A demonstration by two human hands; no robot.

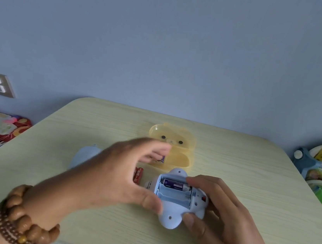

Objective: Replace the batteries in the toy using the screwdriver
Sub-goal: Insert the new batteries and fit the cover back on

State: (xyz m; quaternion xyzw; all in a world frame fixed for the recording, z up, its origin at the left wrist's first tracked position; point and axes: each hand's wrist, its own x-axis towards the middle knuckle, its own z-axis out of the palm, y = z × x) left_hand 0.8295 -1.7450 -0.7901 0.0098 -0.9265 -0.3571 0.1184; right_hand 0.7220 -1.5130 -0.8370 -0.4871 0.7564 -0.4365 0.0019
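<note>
A pale blue toy [173, 214] lies underside up on the table, its battery compartment open. One purple battery [175, 185] sits in the far slot; the near slots show bare. My right hand [223, 216] grips the toy from the right, thumb on its near edge and fingers at the far rim. My left hand [113, 172] hovers just left of the toy, blurred, and pinches a second purple battery [162, 159] in its fingertips in front of the yellow box. Red batteries [138, 175] lie beside the toy. No screwdriver is visible.
A yellow bear-shaped box [183, 145] stands open behind the toy. A pale blue piece [86, 155] lies left, partly behind my left hand. The light wood table [251, 173] meets a blue wall. Toys and packets lie on the floor on both sides.
</note>
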